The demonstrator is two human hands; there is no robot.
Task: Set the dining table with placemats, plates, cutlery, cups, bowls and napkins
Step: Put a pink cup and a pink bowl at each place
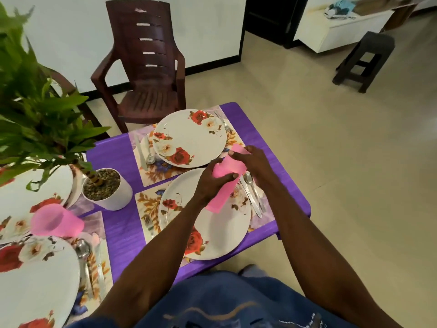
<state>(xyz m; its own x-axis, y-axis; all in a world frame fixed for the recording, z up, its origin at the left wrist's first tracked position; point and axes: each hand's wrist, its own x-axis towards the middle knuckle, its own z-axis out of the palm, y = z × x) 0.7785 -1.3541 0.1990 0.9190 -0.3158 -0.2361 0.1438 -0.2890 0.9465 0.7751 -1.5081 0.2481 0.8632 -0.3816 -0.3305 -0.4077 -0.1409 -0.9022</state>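
Over the near floral plate [212, 237], both hands hold a long pink item [223, 195] that looks like nested plastic cups. My left hand [212, 181] grips its middle and my right hand [253, 159] grips its upper end. The plate lies on a floral placemat [146, 204], with a knife and spoon [253, 197] to its right. Beyond it, a second floral plate [189, 138] sits on its own placemat [153, 176], with cutlery [142, 152] on its left and a fork [224, 124] on its right. Another pink cup [56, 221] is at the left.
The purple table [118, 223] also carries a white plant pot [111, 192] with leafy stems and another floral plate [35, 280] with cutlery at the left. A dark plastic chair [151, 74] stands behind the table. A dark stool [366, 60] is far right on the tiled floor.
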